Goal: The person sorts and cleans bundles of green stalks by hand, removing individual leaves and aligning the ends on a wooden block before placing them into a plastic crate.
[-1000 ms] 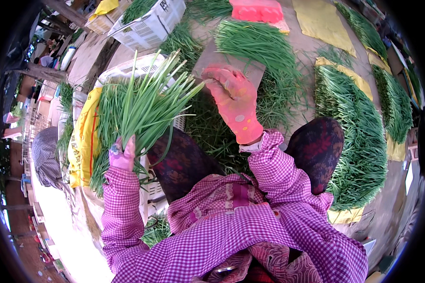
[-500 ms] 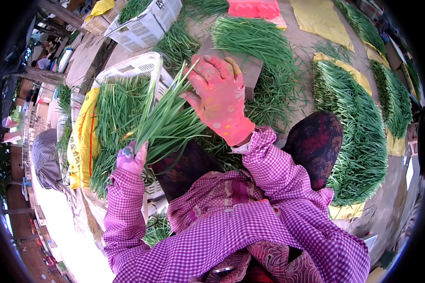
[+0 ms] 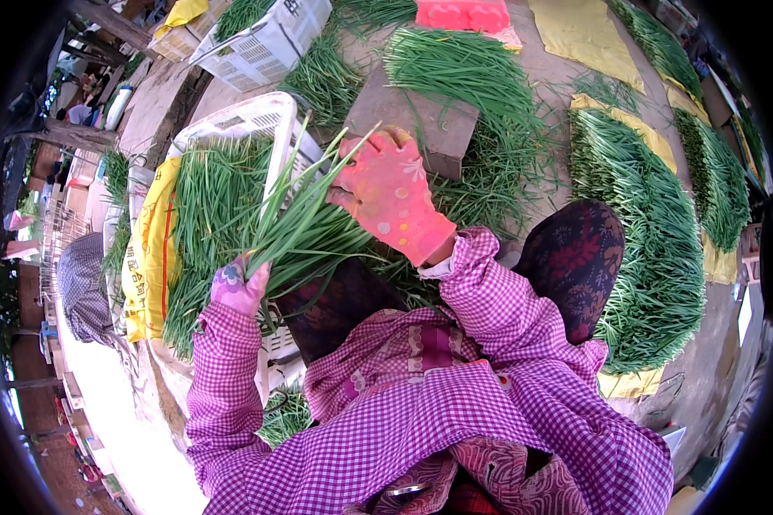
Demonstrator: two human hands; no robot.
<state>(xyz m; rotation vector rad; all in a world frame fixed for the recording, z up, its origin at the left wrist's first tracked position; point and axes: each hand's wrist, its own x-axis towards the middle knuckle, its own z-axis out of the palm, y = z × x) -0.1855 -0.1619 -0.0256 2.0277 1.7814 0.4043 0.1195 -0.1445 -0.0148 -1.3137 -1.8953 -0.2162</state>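
My left hand (image 3: 239, 289), in a pale pink-purple patterned glove, is closed around the lower end of a bunch of green chives (image 3: 305, 225). The leaves fan out up and to the right, toward my other hand. My right hand (image 3: 390, 199), in a coral-pink dotted glove, has its fingers curled at the upper leaves; its fingertips are partly hidden. Left of the bunch, a white plastic crate (image 3: 285, 148) is packed with more chives (image 3: 219, 193). A yellow sack (image 3: 150, 257) lines its outer side.
Beyond my right hand, a low board (image 3: 442, 142) carries a heap of chives (image 3: 464, 73), with loose leaves (image 3: 502, 184) beside it. Thick rows of chives (image 3: 631, 249) lie on yellow sheets at the right. Another white crate (image 3: 266, 47) and a pink block (image 3: 462, 15) stand farther off.
My right hand has moved slightly down and left, closer into the leaves, and its fingers have curled in more. The left hand keeps its hold in nearly the same place.
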